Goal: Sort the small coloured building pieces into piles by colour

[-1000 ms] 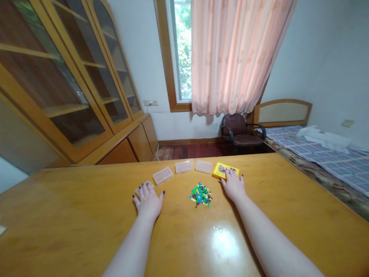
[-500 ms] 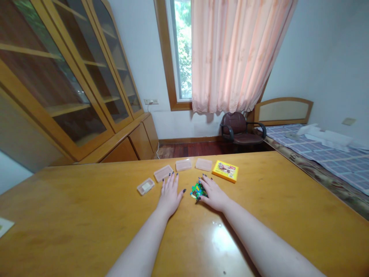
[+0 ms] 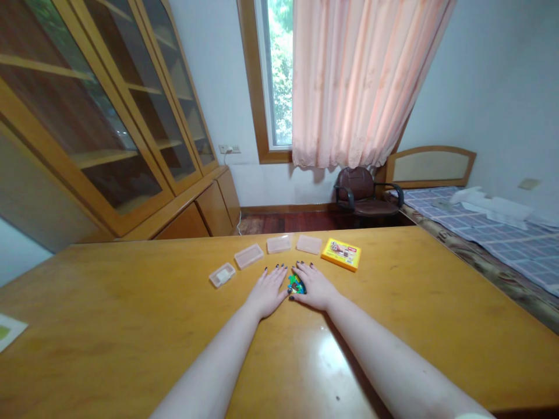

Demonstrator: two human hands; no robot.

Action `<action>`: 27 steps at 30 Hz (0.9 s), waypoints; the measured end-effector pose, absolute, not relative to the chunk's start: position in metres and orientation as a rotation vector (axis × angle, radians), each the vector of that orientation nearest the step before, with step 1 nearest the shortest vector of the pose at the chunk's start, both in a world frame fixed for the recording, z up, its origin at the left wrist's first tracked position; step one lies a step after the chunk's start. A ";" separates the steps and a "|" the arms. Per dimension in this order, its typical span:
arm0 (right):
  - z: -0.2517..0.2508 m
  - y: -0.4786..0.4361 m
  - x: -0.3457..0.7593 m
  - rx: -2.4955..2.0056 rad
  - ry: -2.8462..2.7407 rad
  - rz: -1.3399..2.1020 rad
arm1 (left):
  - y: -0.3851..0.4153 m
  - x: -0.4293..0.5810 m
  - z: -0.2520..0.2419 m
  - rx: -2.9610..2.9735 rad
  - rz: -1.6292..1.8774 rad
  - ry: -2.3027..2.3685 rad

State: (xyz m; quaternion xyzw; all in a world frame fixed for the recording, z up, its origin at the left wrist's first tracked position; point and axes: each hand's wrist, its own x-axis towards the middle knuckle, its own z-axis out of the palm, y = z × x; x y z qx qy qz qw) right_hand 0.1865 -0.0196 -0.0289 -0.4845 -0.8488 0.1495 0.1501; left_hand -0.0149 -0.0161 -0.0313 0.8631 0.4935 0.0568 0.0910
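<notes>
A small pile of mixed green, blue, yellow and dark plastic pieces (image 3: pixel 296 284) lies on the wooden table (image 3: pixel 144 326); too small to tell their exact kind. My left hand (image 3: pixel 268 292) rests palm down along the pile's left side, fingers stretched forward. Cupped against the right side is my right hand (image 3: pixel 316 287), its fingers extended and covering part of the pile. The two thumbs come close together at the near side. Neither hand grips anything that I can see.
Beyond the hands, clear plastic boxes stand in an arc: a small one (image 3: pixel 222 275), then three larger ones (image 3: pixel 248 256), (image 3: pixel 279 244), (image 3: pixel 308 244). A yellow printed box (image 3: pixel 341 254) lies to their right. A white card (image 3: pixel 11 333) is at the left edge. A chair (image 3: pixel 358 192) stands behind.
My left hand has moved right, up to the pile. My right hand has shifted slightly left, and the pieces now sit more tightly together between both hands.
</notes>
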 end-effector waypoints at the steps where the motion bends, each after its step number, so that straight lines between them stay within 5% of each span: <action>1: -0.029 -0.019 0.186 -1.398 -2.428 0.424 | -0.014 -0.013 -0.032 2.574 0.159 1.464; 14: -0.043 0.001 0.211 -1.346 -1.640 0.852 | 0.004 0.020 -0.032 2.082 0.537 1.760; 21: -0.037 0.002 0.226 -1.166 -1.572 1.092 | -0.012 0.031 -0.027 2.557 0.283 1.294; 27: -0.037 -0.017 0.235 -1.299 -1.557 0.937 | -0.015 0.030 -0.024 2.534 0.169 1.286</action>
